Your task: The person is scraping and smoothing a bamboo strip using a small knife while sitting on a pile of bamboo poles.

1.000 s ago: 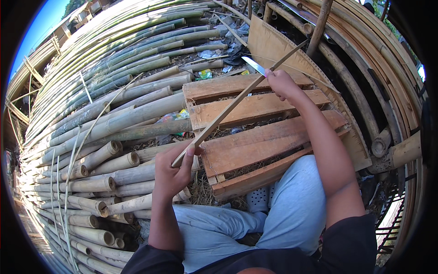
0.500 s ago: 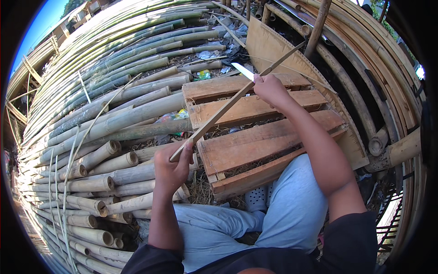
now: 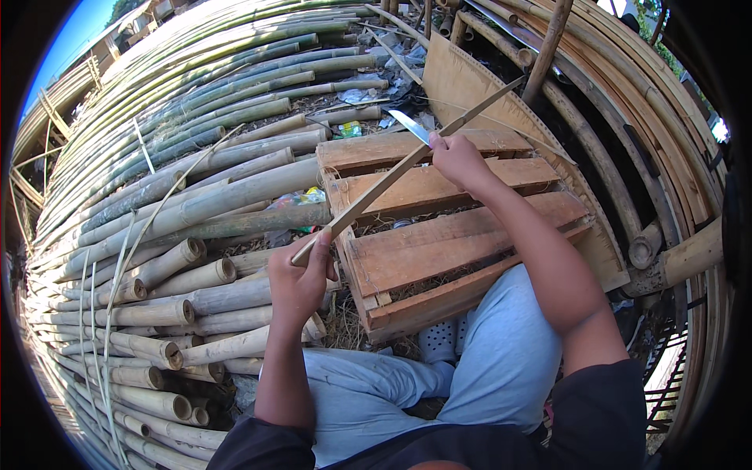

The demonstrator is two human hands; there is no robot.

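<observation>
Green/yellow wrapper (image 3: pixel 304 197) btwn bamboo poles (image 3: pixel 196 205) & wooden pallet (image 3: pixel 439 235).

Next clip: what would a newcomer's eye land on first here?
A long thin bamboo strip runs diagonally across the middle, gripped low by the left hand while the right hand presses a bright steel knife blade against it. Beneath lies a weathered wooden pallet, and a great stack of pale bamboo poles fills the left side.
</observation>
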